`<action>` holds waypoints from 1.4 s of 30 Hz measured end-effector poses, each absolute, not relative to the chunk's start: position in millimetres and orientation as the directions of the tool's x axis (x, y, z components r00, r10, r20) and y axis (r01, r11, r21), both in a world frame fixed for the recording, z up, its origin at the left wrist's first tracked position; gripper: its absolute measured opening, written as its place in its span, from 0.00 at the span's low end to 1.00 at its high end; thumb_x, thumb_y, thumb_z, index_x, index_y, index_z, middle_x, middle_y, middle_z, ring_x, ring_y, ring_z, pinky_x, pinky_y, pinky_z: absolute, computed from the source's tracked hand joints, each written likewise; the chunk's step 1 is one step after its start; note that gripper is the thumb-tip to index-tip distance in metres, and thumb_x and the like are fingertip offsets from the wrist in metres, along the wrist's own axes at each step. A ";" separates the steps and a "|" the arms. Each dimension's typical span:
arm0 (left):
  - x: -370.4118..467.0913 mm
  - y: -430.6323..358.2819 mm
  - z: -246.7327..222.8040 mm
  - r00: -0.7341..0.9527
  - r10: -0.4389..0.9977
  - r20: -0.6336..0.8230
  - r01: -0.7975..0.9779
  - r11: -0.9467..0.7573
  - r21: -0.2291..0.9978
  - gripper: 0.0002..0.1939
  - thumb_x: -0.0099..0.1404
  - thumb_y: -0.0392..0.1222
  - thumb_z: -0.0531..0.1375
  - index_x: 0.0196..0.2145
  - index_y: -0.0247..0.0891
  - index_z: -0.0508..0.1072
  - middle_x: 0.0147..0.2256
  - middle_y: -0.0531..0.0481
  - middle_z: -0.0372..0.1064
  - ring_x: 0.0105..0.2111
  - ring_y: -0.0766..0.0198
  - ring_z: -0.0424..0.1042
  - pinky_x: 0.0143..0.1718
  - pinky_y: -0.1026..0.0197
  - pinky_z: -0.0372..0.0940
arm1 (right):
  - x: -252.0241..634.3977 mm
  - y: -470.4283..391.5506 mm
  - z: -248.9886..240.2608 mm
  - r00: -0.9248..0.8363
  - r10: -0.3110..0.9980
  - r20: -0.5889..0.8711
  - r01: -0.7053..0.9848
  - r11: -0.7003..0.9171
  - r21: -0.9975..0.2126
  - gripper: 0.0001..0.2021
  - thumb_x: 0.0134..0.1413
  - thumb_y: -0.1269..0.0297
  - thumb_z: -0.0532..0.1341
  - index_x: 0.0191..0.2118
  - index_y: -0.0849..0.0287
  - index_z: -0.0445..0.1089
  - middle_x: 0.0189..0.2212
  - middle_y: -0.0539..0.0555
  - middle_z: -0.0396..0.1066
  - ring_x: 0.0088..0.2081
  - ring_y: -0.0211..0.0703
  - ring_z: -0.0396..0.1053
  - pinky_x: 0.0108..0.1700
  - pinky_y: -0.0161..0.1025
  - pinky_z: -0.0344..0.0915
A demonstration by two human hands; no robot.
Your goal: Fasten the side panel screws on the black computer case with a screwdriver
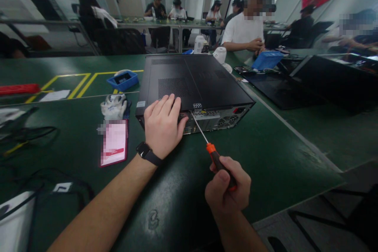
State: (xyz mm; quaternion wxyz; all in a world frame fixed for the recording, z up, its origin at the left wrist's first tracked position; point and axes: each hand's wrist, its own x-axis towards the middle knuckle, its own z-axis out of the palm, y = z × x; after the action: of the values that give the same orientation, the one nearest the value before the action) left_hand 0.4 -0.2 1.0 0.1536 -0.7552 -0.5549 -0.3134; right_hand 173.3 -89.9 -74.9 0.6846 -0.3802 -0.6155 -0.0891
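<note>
A black desktop computer case [212, 75] lies on its side on the green table, its rear panel facing me. My left hand [163, 126] rests flat on the case's near edge, fingers stretched over the top and thumb hanging down at the rear panel. My right hand [233, 185] is wrapped round the black and orange handle of a screwdriver [217, 157]. The screwdriver's thin shaft slants up to the left, with its tip at the upper edge of the rear panel. Whatever the tip meets there is too small to make out.
Left of the case are a blue tray [123, 82], a pair of gloves [113, 107] and a phone-like tablet with a pink edge [115, 141]. Black cables [32, 132] lie at far left. Dark panels [280, 86] lie to the right. A co-worker [246, 31] stands across the table.
</note>
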 end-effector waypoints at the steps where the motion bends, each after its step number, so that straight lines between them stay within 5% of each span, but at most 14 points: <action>1: 0.5 -0.3 1.2 0.186 0.741 0.645 0.934 -0.338 0.118 0.27 0.75 0.45 0.59 0.66 0.30 0.71 0.67 0.33 0.68 0.68 0.41 0.68 0.68 0.37 0.58 | 173.4 -89.9 -76.4 0.232 0.345 0.909 0.594 0.690 -0.413 0.17 0.64 0.72 0.62 0.57 0.61 0.71 0.40 0.55 0.76 0.33 0.41 0.76 0.33 0.41 0.77; 24: 0.6 -0.2 0.8 0.197 0.725 0.660 0.939 -0.334 0.087 0.26 0.76 0.45 0.58 0.66 0.29 0.71 0.67 0.34 0.69 0.67 0.41 0.68 0.68 0.39 0.58 | 168.2 -86.1 -74.8 0.266 0.338 0.903 0.493 0.757 -0.429 0.16 0.67 0.65 0.59 0.56 0.64 0.72 0.41 0.57 0.75 0.36 0.45 0.76 0.35 0.46 0.76; 37: 0.3 0.0 1.1 0.184 0.737 0.651 0.932 -0.341 0.122 0.27 0.75 0.45 0.59 0.66 0.30 0.71 0.67 0.33 0.69 0.68 0.41 0.68 0.69 0.38 0.57 | 171.3 -88.1 -74.3 0.244 0.334 0.910 0.572 0.709 -0.413 0.17 0.63 0.73 0.61 0.56 0.62 0.71 0.39 0.55 0.75 0.34 0.41 0.75 0.33 0.40 0.74; 42: 0.1 -0.2 1.1 0.187 0.736 0.651 0.931 -0.344 0.121 0.27 0.75 0.45 0.59 0.67 0.31 0.71 0.67 0.33 0.69 0.68 0.41 0.68 0.69 0.37 0.57 | 169.4 -86.4 -76.3 0.275 0.349 0.896 0.507 0.739 -0.444 0.15 0.66 0.67 0.60 0.56 0.63 0.72 0.38 0.55 0.74 0.35 0.44 0.76 0.33 0.44 0.76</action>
State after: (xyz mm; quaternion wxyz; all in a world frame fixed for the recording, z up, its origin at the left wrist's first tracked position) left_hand 0.1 -0.2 1.1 0.1532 -0.7551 -0.5519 -0.3189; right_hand 169.4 -86.4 -76.3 0.7141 -0.3569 -0.5997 -0.0551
